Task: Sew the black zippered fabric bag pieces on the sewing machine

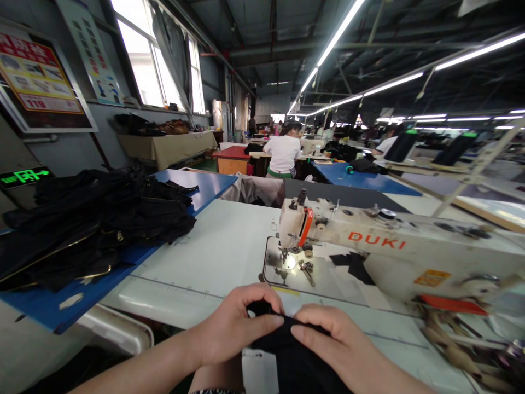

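A piece of black fabric [305, 361] hangs over the front edge of the sewing table. My left hand [246, 320] pinches its upper edge between thumb and fingers. Close beside it, my right hand [326, 331] grips the same edge, with the thumb on the near side. A pale label or paper piece [260, 369] shows on the cloth below my left hand. Just beyond both hands stands a sewing machine [340, 230], its lit needle area [289, 262] facing me. The lower part of the fabric runs out of view.
Black garments with gold zippers [98, 219] are heaped on a blue table [143, 254] at the left. Black scraps [355, 267] lie under the machine arm. Thread cones [402, 145] stand at the right. A person in a white shirt [283, 153] sits farther ahead.
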Tool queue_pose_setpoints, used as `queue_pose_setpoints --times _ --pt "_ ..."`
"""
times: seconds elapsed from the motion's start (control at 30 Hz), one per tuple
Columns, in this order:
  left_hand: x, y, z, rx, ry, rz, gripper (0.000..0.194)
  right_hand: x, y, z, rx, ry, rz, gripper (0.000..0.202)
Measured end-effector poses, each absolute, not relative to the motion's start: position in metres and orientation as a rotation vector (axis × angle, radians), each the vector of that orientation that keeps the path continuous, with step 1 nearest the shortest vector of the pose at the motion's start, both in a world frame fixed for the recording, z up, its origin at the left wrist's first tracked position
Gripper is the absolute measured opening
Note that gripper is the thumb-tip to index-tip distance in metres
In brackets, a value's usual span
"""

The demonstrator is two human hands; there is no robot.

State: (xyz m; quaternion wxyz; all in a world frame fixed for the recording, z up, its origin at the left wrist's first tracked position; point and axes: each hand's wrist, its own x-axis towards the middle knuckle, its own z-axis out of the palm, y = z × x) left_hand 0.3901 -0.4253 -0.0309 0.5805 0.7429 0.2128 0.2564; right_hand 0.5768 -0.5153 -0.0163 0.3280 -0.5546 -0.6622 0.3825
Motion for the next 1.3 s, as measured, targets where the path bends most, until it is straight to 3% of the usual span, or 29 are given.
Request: queue_pose_setpoints --times 0.37,0.67,0.77,1.0,1.3 --pt "0.381 -0.408 -0.024 1.952 0.615 0.485 0.012 0.554 -0.511 -0.049 -1.469 -1.523 0.916 0.026" --pt "0.374 -0.296 0.066 2.702 0.629 -0.060 0.005 0.452 -0.400 -0.067 -1.058 -0.718 1.150 0.016" --pt "0.400 -0.275 0.035 2.908 0.604 0.006 0.009 0.452 -0.369 -0.083 -1.115 -0.424 1.188 0.011" --pt "0.450 -0.284 -0.101 2.938 0.564 0.264 0.005 0.516 -0.398 -0.124 -1.235 -0.196 1.372 0.006" --pt "0.463 -0.283 -0.115 2.848 0.468 0.368 0.003 0.565 -0.432 -0.116 -1.438 -0.592 1.528 0.002"
